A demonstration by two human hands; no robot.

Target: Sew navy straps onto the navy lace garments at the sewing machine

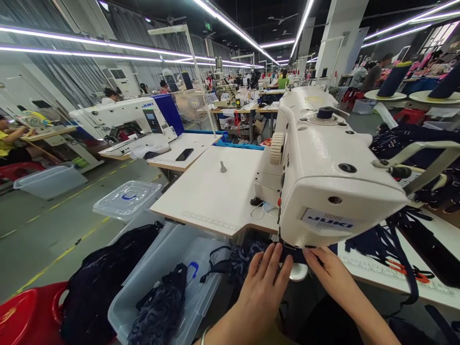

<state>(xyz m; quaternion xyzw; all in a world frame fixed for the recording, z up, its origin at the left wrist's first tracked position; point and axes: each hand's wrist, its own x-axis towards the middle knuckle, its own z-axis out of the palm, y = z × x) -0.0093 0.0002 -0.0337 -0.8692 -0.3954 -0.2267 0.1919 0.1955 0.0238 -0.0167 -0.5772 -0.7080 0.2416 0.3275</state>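
Observation:
Under the head of a white JUKI sewing machine (334,191), a dark navy garment (247,254) with thin straps and a patterned part lies at the needle area. My left hand (264,278) rests on the fabric left of the needle, fingers stretched out and a little apart. On the other side, my right hand (328,268) pinches the garment's edge between thumb and fingers, close to the machine head. The exact spot of the needle on the cloth is hidden by the head and my fingers.
A clear plastic bin (201,297) with navy garments stands below left, beside a red stool (32,306). On the table's right lie navy straps (381,244) and orange-handled scissors (413,272). A second machine (122,120) and a phone (184,154) are beyond.

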